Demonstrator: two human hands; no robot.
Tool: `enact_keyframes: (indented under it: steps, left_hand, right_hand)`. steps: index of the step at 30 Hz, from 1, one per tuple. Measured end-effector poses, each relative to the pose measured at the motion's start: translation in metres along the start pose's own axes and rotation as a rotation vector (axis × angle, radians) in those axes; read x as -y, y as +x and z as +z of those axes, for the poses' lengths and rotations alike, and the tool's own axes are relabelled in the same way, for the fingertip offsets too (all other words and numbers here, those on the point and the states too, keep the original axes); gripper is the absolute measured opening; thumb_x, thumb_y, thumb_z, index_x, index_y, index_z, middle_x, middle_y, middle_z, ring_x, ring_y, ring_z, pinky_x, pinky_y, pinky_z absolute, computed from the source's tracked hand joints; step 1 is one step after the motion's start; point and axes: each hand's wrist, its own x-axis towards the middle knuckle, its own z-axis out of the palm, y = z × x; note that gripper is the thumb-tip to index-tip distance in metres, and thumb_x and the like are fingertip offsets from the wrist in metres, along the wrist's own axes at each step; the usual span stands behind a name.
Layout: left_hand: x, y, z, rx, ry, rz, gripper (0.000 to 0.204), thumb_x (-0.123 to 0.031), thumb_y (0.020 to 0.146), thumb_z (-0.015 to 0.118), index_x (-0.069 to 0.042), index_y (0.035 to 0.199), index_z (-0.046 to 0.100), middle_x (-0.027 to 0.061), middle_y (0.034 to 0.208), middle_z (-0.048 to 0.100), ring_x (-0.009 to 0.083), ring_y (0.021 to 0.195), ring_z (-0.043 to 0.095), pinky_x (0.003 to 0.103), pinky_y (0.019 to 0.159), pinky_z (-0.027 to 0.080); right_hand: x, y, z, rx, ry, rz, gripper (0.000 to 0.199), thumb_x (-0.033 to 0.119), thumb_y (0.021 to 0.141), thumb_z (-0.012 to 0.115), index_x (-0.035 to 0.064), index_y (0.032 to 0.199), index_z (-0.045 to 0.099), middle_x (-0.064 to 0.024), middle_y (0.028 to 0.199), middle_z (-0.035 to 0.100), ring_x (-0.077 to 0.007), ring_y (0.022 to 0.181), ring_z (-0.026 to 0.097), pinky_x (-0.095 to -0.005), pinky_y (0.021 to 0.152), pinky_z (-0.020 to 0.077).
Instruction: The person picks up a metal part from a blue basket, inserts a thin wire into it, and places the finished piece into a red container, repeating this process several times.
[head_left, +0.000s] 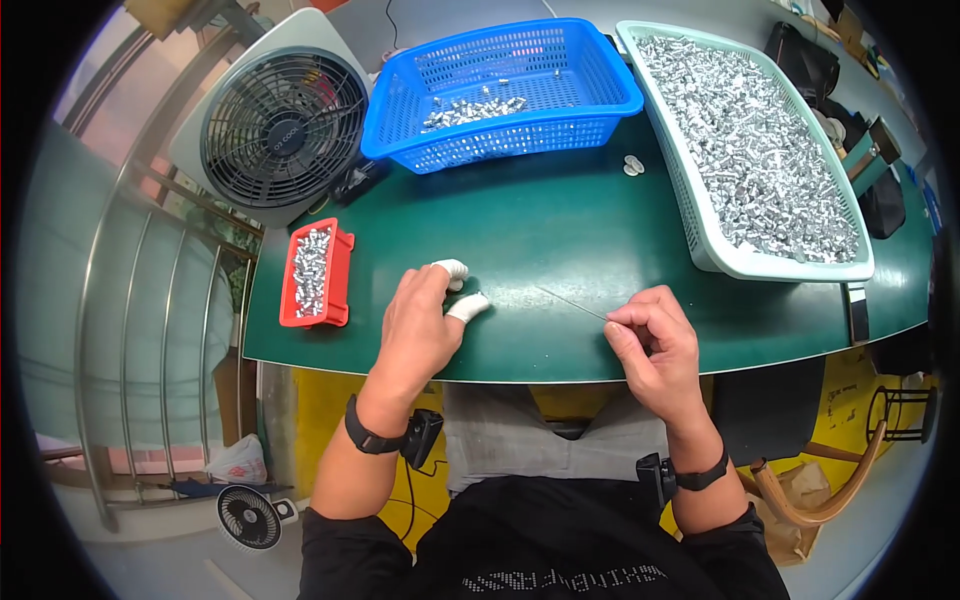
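Observation:
My right hand (660,350) pinches a thin, straight metal rod (572,302) between thumb and fingers. The rod's free end points left across the green tabletop, toward my other hand. White coverings wrap the thumb and some fingertips of my left hand (418,318), which rests low over the table. Its thumb and fingers are apart, and I see nothing held between them. Left of that hand stands a small red bin (340,275) filled with small silver metal pieces (311,270).
A blue basket (500,140) at the back holds some silver pieces. At the right, a pale green basket (690,215) is heaped with them. A fan (285,135) stands back left. A few small round discs (633,165) lie on the green table (510,220).

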Motion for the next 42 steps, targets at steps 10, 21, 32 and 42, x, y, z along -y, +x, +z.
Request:
enact_keyframes:
  steps: [10, 21, 32, 42]
  left_hand:
    - [-0.007, -0.005, 0.018, 0.045, -0.508, -0.187, 0.022, -0.004, 0.088, 0.07, -0.002, 0.107, 0.061, 0.0087, 0.094, 0.064, 0.0184, 0.083, 0.061, 0.032, 0.072, 0.051]
    - [-0.002, -0.011, 0.048, 0.116, -1.63, -0.361, 0.021, -0.007, 0.099, 0.056, -0.003, 0.119, 0.057, 0.0095, 0.106, 0.065, 0.0193, 0.089, 0.063, 0.032, 0.075, 0.053]
    - [0.005, -0.018, 0.046, 0.217, -1.855, -0.36, 0.026, -0.017, 0.099, 0.058, -0.005, 0.123, 0.059, 0.0088, 0.106, 0.062, 0.0187, 0.09, 0.057, 0.032, 0.075, 0.049]
    - [0.003, -0.028, 0.037, 0.212, -1.818, -0.376, 0.028, -0.019, 0.103, 0.052, -0.002, 0.125, 0.059, 0.0082, 0.104, 0.062, 0.017, 0.086, 0.056, 0.033, 0.074, 0.049]
  right_hand:
    - [-0.004, 0.004, -0.006, 0.022, 0.088, 0.05, 0.008, -0.002, 0.086, 0.071, -0.0012, 0.094, 0.069, -0.0022, 0.088, 0.055, -0.0051, 0.069, 0.049, -0.0187, 0.059, 0.0383]
    - [0.003, 0.001, 0.001, 0.053, 0.202, 0.169, 0.01, -0.001, 0.085, 0.072, -0.0009, 0.095, 0.07, -0.0019, 0.083, 0.059, -0.0053, 0.069, 0.051, -0.0193, 0.058, 0.0384]
    - [0.027, -0.003, 0.018, 0.113, 0.201, 0.173, 0.007, -0.001, 0.084, 0.071, -0.0006, 0.091, 0.071, -0.0018, 0.078, 0.059, -0.0048, 0.064, 0.051, -0.0201, 0.054, 0.0373]
    - [0.04, -0.009, 0.02, 0.143, 0.218, 0.211, 0.006, 0.0, 0.086, 0.071, -0.0006, 0.091, 0.071, -0.0012, 0.078, 0.059, -0.0033, 0.063, 0.05, -0.0195, 0.054, 0.0369]
